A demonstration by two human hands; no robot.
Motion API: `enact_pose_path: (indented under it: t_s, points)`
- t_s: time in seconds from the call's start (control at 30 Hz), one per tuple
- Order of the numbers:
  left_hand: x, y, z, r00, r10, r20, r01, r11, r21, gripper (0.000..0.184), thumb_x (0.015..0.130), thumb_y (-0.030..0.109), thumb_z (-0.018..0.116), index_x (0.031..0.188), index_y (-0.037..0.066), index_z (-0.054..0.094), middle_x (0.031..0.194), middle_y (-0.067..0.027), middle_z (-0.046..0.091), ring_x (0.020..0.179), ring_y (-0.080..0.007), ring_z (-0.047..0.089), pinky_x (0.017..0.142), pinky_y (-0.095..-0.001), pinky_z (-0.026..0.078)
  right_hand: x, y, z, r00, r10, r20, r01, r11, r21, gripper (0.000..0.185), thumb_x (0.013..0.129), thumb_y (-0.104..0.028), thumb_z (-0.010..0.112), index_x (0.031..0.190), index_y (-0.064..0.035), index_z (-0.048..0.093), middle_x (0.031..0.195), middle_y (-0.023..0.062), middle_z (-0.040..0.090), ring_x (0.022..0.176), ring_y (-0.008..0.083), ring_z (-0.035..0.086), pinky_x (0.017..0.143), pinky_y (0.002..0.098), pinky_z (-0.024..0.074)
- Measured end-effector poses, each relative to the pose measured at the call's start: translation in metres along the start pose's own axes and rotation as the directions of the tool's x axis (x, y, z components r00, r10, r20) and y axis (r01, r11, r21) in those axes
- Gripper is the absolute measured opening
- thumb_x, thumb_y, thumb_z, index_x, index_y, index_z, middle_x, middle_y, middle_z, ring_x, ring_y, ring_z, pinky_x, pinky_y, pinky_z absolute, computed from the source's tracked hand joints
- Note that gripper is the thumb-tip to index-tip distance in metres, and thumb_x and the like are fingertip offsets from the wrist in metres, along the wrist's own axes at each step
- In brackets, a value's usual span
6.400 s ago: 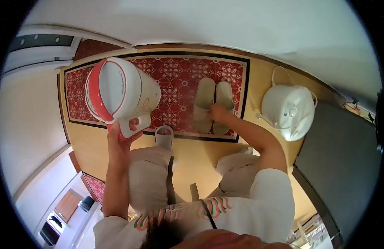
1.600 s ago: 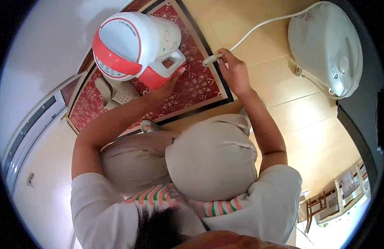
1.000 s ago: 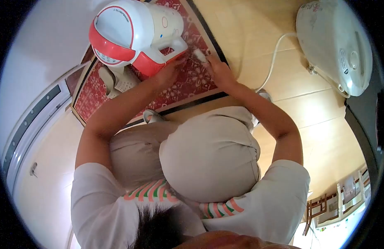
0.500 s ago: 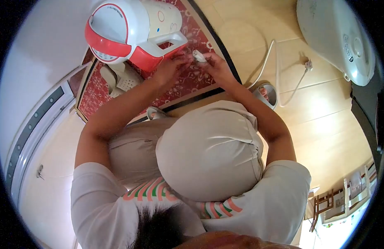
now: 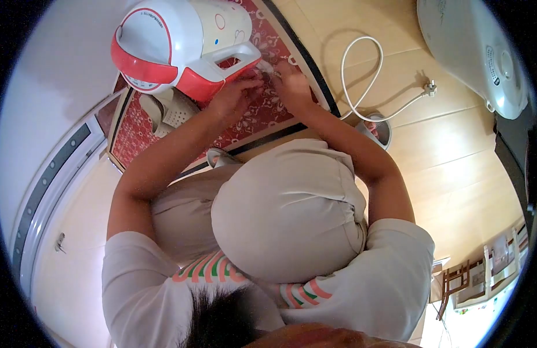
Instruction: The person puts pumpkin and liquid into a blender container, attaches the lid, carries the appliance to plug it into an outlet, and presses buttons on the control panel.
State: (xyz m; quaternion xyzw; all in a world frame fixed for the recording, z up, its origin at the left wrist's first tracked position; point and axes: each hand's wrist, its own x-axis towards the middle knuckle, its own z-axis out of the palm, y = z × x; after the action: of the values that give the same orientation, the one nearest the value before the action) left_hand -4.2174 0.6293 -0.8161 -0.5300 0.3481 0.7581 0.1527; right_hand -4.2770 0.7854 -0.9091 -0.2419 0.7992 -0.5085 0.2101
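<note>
A white soymilk maker with red trim and a red carrying handle lies tilted on a red patterned mat. My right hand is beside its side handle, fingers closed around the pale connector end of a white power cord; blur and the fingers hide most of it. My left hand is just below the side handle, fingers apart and slightly curled, with nothing visible in it. The cord loops over the floor to a plug at the right.
A beige clog lies on the mat by my left forearm. My feet show in grey slippers. A rounded white appliance stands at the upper right on the tiled floor. A wooden chair is at the lower right.
My right hand has moved slightly left and forward with the connector, turning so the connector is less visible. The cord's loop has shifted and opened wider. My left hand's fingers have spread.
</note>
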Motion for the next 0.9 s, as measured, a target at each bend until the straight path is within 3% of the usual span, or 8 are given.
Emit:
enact_pose_path:
  t_s: [0.13,0.27,0.37,0.47,0.57,0.67,0.77,0.9]
  points:
    - [0.003,-0.002,0.001,1.000,0.020,-0.003,-0.020,0.999,0.037,0.022,0.092,0.004,0.062,0.114,0.005,0.061,0.109,-0.0068,0.063,0.102,-0.0192,0.061,0.094,-0.0319,0.052,-0.007,0.000,0.014,0.998,-0.013,-0.055,0.015,0.999,0.036,0.017,0.084,-0.005,0.065,0.096,-0.0012,0.054,0.076,0.0186,0.059,0.071,0.0402,0.063,0.060,0.0488,0.0524]
    - [0.006,-0.003,0.000,0.999,-0.046,-0.014,0.047,0.995,0.085,0.025,0.091,0.006,0.062,0.117,0.005,0.062,0.111,-0.0083,0.064,0.104,-0.0208,0.061,0.094,-0.0328,0.052,-0.011,0.004,0.022,0.972,-0.167,-0.164,0.163,0.986,-0.039,0.014,0.085,-0.005,0.064,0.095,-0.0010,0.054,0.074,0.0174,0.058,0.062,0.0356,0.063,0.051,0.0441,0.0515]
    - [0.004,-0.003,-0.004,0.998,0.067,-0.010,-0.065,0.988,0.142,0.030,0.094,0.014,0.063,0.122,0.004,0.061,0.117,-0.0100,0.064,0.110,-0.0234,0.060,0.096,-0.0336,0.050,-0.010,0.008,0.024,0.956,-0.212,-0.203,0.195,0.976,-0.101,0.012,0.086,-0.006,0.063,0.093,-0.0016,0.054,0.074,0.0166,0.058,0.058,0.0323,0.063,0.047,0.0412,0.0506]
    - [-0.015,0.011,0.005,0.921,0.389,0.023,-0.269,0.590,0.761,0.037,0.095,0.024,0.065,0.126,0.004,0.059,0.122,-0.0122,0.063,0.116,-0.0250,0.058,0.100,-0.0349,0.046,-0.007,0.009,0.025,0.945,-0.249,-0.210,0.216,0.962,-0.168,0.013,0.088,-0.009,0.064,0.093,-0.0023,0.055,0.074,0.0146,0.058,0.054,0.0293,0.061,0.044,0.0387,0.0498]
    - [-0.027,0.020,0.021,0.871,0.490,0.039,-0.288,0.444,0.848,0.044,0.094,0.031,0.068,0.127,0.004,0.059,0.125,-0.0129,0.062,0.118,-0.0253,0.057,0.103,-0.0355,0.044,-0.011,0.012,0.026,0.945,-0.272,-0.181,0.226,0.945,-0.237,0.015,0.089,-0.013,0.065,0.097,-0.0026,0.057,0.074,0.0116,0.057,0.052,0.0269,0.059,0.043,0.0368,0.0491]
    - [-0.024,0.018,0.004,0.688,0.633,0.355,-0.504,0.065,0.861,0.043,0.094,0.031,0.067,0.128,0.005,0.058,0.129,-0.0132,0.060,0.121,-0.0256,0.056,0.103,-0.0368,0.043,-0.010,0.012,0.026,0.935,-0.304,-0.181,0.253,0.932,-0.258,0.020,0.090,-0.016,0.066,0.103,-0.0028,0.059,0.075,0.0089,0.056,0.055,0.0246,0.059,0.042,0.0352,0.0485]
    - [-0.026,0.028,0.006,0.607,0.649,0.460,-0.538,-0.091,0.838,0.033,0.093,0.022,0.068,0.121,0.006,0.062,0.118,-0.0106,0.065,0.108,-0.0250,0.062,0.093,-0.0350,0.050,-0.010,0.006,0.018,0.936,-0.302,-0.181,0.263,0.942,-0.210,0.024,0.088,-0.013,0.067,0.109,-0.0036,0.061,0.078,0.0088,0.058,0.060,0.0251,0.061,0.047,0.0355,0.0501]
    - [-0.014,0.026,-0.012,0.642,0.603,0.474,-0.548,-0.072,0.834,0.032,0.093,0.019,0.067,0.123,0.008,0.061,0.120,-0.0101,0.064,0.111,-0.0244,0.061,0.093,-0.0341,0.051,-0.012,0.002,0.018,0.954,-0.242,-0.178,0.213,0.963,-0.165,0.030,0.083,-0.007,0.070,0.113,-0.0051,0.063,0.082,0.0106,0.061,0.066,0.0281,0.064,0.056,0.0366,0.0536]
